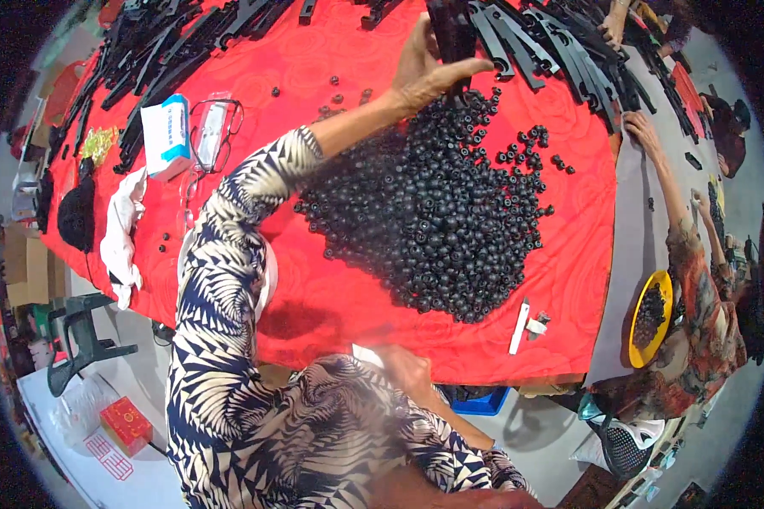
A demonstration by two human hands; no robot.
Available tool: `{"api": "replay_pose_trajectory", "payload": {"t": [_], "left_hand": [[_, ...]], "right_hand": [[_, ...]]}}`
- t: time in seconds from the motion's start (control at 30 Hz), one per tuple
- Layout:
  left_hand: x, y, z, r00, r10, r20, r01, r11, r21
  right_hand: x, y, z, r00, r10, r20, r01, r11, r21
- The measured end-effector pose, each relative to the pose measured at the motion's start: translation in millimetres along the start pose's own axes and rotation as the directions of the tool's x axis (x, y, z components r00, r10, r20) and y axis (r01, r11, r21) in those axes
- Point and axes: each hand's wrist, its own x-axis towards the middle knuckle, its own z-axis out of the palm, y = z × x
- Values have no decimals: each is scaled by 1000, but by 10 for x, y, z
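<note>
Round black pieces (463,233) beyond counting; one yellow basin (638,346); one white cloth (122,242).

the cloth (577,280) is rose-patterned red, the beads (458,229) black.

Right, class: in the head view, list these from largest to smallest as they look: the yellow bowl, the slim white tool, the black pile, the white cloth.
1. Black pile
2. Yellow bowl and white cloth: too alike to rank
3. Slim white tool
</note>
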Motion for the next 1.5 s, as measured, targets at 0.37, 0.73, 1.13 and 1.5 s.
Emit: {"api": "replay_pose_trajectory", "payload": {"t": [0.37, 0.73, 1.13, 1.5], "left_hand": [[238, -937, -680, 940, 86, 330, 188, -937, -294], [496, -519, -590, 546, -838, -27, 789, 525, -318], [1222, -1125, -329, 734, -31, 679, -642, 296, 707], [830, -1809, -122, 287, -200, 937, -918, 224, 328]], "right_hand": [[-67, 30, 124, 997, -73, 23, 73, 997, 3], [33, -4, 35, 992, -122, 33, 121, 993, 15], [-77, -110, 360, 990, -144, -9, 144, 990, -5], [-468, 397, 280, 981, -141, 132, 141, 990, 11]]}}
